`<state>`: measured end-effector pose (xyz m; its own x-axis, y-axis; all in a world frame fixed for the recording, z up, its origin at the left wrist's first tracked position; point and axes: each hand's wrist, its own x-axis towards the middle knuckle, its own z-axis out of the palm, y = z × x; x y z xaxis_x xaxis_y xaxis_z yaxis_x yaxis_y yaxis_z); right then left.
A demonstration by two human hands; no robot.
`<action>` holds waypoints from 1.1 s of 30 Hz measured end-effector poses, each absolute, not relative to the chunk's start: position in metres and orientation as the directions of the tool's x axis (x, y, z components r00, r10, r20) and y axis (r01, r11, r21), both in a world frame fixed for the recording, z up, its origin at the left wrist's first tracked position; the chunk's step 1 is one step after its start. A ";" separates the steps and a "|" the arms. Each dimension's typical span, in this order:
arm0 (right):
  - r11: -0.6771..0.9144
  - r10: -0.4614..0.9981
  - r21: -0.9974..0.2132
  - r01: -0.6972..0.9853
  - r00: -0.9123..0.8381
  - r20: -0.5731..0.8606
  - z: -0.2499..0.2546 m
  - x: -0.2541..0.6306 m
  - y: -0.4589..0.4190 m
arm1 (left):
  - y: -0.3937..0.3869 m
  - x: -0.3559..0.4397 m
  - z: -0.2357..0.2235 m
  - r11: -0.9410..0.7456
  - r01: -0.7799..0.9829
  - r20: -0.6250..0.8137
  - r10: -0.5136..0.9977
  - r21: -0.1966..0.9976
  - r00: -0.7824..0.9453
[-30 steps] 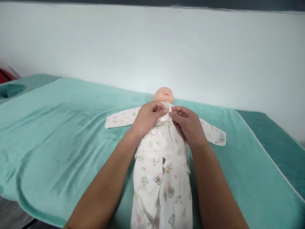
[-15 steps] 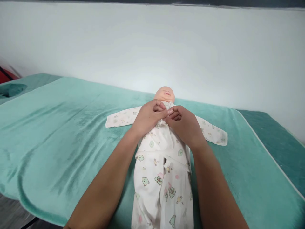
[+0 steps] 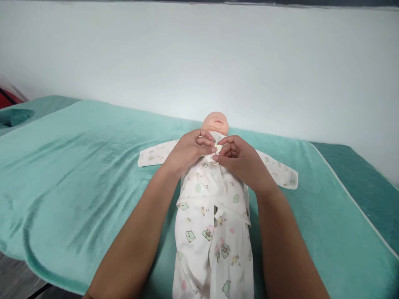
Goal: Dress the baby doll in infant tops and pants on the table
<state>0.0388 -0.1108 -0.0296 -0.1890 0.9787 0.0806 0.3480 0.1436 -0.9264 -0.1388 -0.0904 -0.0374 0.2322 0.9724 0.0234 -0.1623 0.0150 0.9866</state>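
Observation:
A baby doll (image 3: 215,122) lies on its back, dressed in a white printed baby shirt (image 3: 205,182) and matching trousers (image 3: 193,249). At the chest a pale button (image 3: 219,147) shows on the shirt front between my two hands. My left hand (image 3: 195,148) rests over the doll's upper chest, with thumb and forefinger apart beside the button. From the other side, my right hand (image 3: 241,160) has its thumb and forefinger apart close to the button, the other fingers curled. Both hands partly cover the shirt front. The shirt's sleeves stretch out to either side.
A teal plush blanket (image 3: 77,187) covers the table under the doll, with a darker green cover (image 3: 352,178) at the right. Behind stands a white wall (image 3: 199,58). Something red (image 3: 6,99) is at the far left edge.
The fingertips, pinched together at the shirt front before, have parted slightly. The button now shows between them. The doll lies as before.

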 end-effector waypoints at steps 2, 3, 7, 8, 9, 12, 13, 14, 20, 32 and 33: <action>0.142 0.978 -0.930 0.338 -0.192 0.080 -0.030 0.039 -0.111 | -0.092 -0.140 -0.036 0.018 -0.173 0.024 0.971 0.985 0.238; 0.140 0.979 -0.931 0.336 -0.190 0.079 -0.029 0.039 -0.111 | -0.092 -0.140 -0.036 0.009 -0.158 0.030 0.970 0.987 0.241; 0.133 0.981 -0.940 0.315 -0.178 0.079 -0.029 0.040 -0.111 | -0.091 -0.134 -0.043 -0.139 0.022 0.132 0.972 0.990 0.192; 0.135 0.981 -0.945 0.299 -0.173 0.085 -0.029 0.040 -0.110 | -0.089 -0.132 -0.045 -0.207 0.081 0.192 0.968 0.975 0.163; 0.140 0.982 -0.950 0.278 -0.164 0.096 -0.030 0.040 -0.109 | -0.088 -0.129 -0.047 -0.279 0.135 0.260 0.955 0.951 0.142; 0.150 0.985 -0.966 0.212 -0.120 0.126 -0.035 0.038 -0.106 | -0.081 -0.122 -0.052 -0.457 0.223 0.432 0.888 0.861 0.156; 0.148 0.986 -0.969 0.198 -0.105 0.130 -0.037 0.037 -0.104 | -0.078 -0.120 -0.052 -0.488 0.241 0.456 0.872 0.839 0.179; 0.146 0.987 -0.971 0.187 -0.091 0.131 -0.039 0.036 -0.103 | -0.074 -0.119 -0.052 -0.503 0.268 0.463 0.863 0.822 0.201; 0.139 0.976 -0.968 0.208 0.139 0.170 -0.054 0.033 -0.095 | -0.061 -0.118 -0.056 -0.478 0.420 0.426 0.878 0.771 0.218; 0.314 0.919 -0.812 0.492 0.057 0.390 -0.069 0.029 -0.085 | -0.047 -0.107 -0.046 -0.247 0.450 0.263 0.964 0.858 0.028; 0.314 0.919 -0.810 0.496 0.056 0.390 -0.069 0.029 -0.085 | -0.047 -0.106 -0.045 -0.238 0.461 0.257 0.966 0.855 0.023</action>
